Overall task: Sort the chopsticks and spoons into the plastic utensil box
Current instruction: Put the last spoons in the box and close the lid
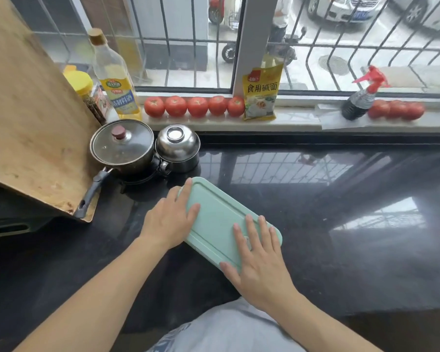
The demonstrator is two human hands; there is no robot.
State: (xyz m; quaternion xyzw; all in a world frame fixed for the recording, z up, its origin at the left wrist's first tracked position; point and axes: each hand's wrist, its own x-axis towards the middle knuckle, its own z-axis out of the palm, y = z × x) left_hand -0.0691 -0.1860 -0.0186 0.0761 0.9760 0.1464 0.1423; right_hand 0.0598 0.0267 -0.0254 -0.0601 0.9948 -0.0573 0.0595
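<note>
- The dark glossy surface (315,199) carries everything; one big wooden cutting board (28,110) leans at its far left side.
- One mint-green plastic utensil box (219,224) lies flat and diagonal on the surface, in front of the person, with its lid on. No chopsticks and no spoons are visible; I cannot tell if they are already inside.
- Two hands are on the box. The left hand (169,219) rests at the far-left end, fingers straight, thumb on the lid, fingertips at the edge. The right hand (259,257) lies flat on the near-right end, fingers spread and straight. Neither hand is curled around anything.
- I judge the lid is being pressed closed or is about to be opened; from this view I cannot say which.
- One saucepan with a glass lid (122,146) stands beyond the box, and touching it one steel pot (177,148) with a bowl turned over on top.
- One cooking wine bottle (117,80), one yellow-capped jar (80,85), one yellow packet (261,94) and one dark spray bottle (358,97) stand along the sill.
- Tomatoes: five in a row (196,106) beside the packet, and about three more (396,110) at the right, blurred.
- Risks: the surface looks slippery, so uneven pressing could make the box slide towards the saucepan handle. If the lid is lifted quickly, the contents could spill out.
</note>
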